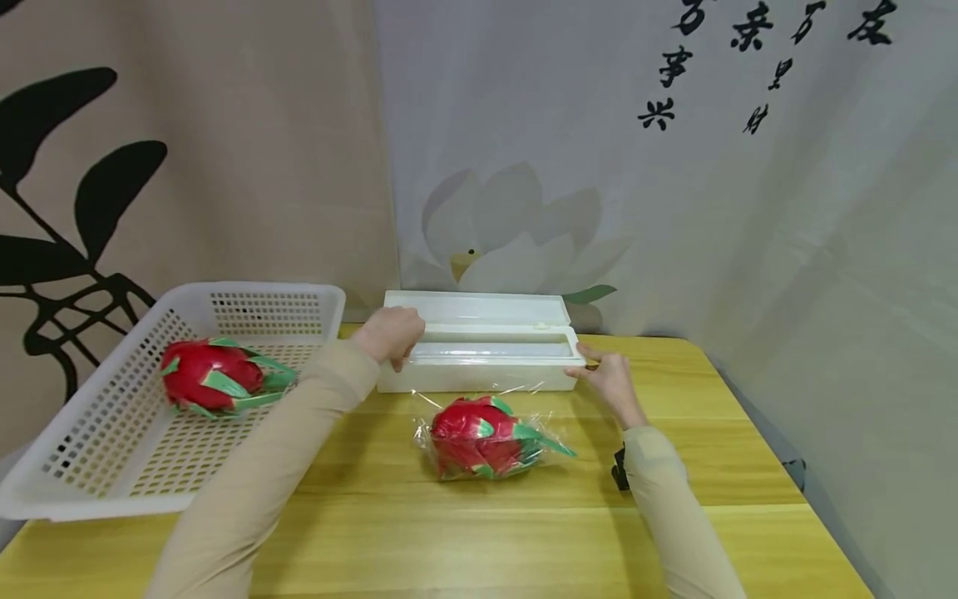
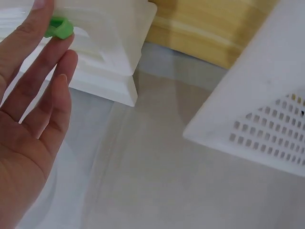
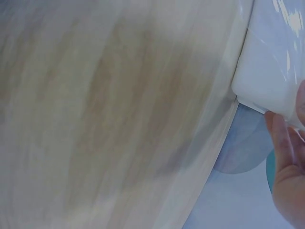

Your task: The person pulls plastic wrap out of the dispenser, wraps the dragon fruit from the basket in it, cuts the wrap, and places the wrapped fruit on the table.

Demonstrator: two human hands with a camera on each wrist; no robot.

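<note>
Head view, clock centred on the film-wrapped dragon fruit (image 1: 479, 441): this item lies on the wood-grain table (image 1: 449, 541), in front of the white box, its green tips pointing chiefly toward 3 o'clock and loose edges of clear film (image 1: 422, 434) standing out around it. At 12 o'clock sits the white box (image 1: 486, 380), its lid (image 1: 479, 309) raised at the rear and glossy clear material visible in the opening. Left hand (image 1: 389, 335), at between 10 and 11 o'clock, is positioned over the box's left end; the left wrist view shows thumb and forefinger pinching a small green piece (image 2: 63, 29), the remaining fingers partly bent. Whether that piece touches the box cannot be determined. Right hand (image 1: 609, 383), at 2 o'clock, grips the box's right end, thumb to the front; the right wrist view confirms fingertip contact at the corner. White perforated basket (image 1: 112, 506) stands at 9 o'clock, well apart from the wrapped item, with a second dragon fruit (image 1: 213, 378) resting inside. Both arms are in beige sleeves (image 1: 262, 474). Backdrop bears black characters (image 1: 751, 29) at 1 o'clock and a dark leaf print (image 1: 120, 191) at 10 o'clock.
</note>
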